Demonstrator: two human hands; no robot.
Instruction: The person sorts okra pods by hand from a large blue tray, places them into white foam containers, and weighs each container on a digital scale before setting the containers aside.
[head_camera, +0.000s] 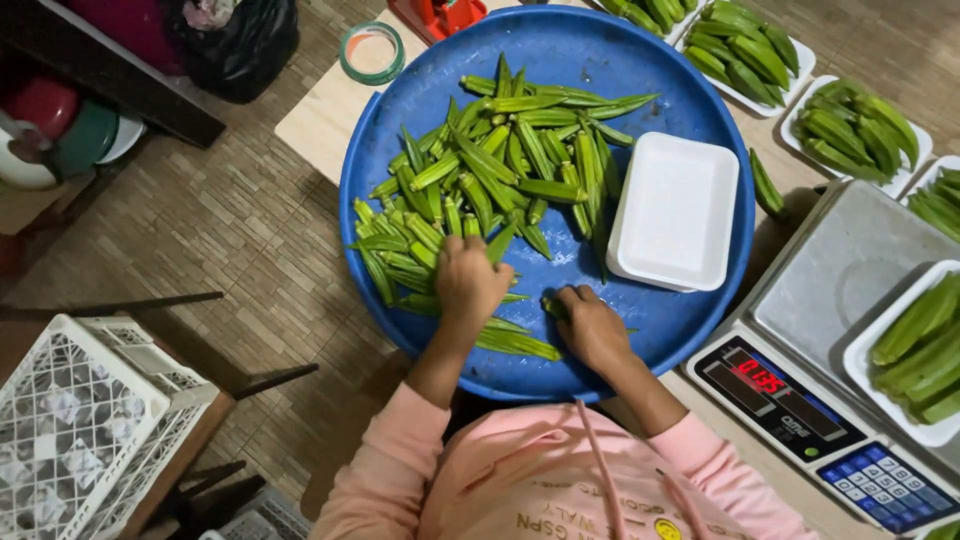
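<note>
A big round blue tray (560, 40) holds a heap of green okra pods (490, 165) and an empty white foam tray (675, 210). My left hand (470, 282) rests closed on pods at the heap's near edge. My right hand (592, 325) grips okra pods low on the blue tray, just below the foam tray. Loose pods (515, 342) lie between the two hands.
A digital scale (830, 300) at right carries a white tray of okra (915, 350). More filled white trays (855, 130) sit at the back right. A tape roll (372, 52) lies behind the blue tray. A white plastic crate (80, 430) stands at lower left.
</note>
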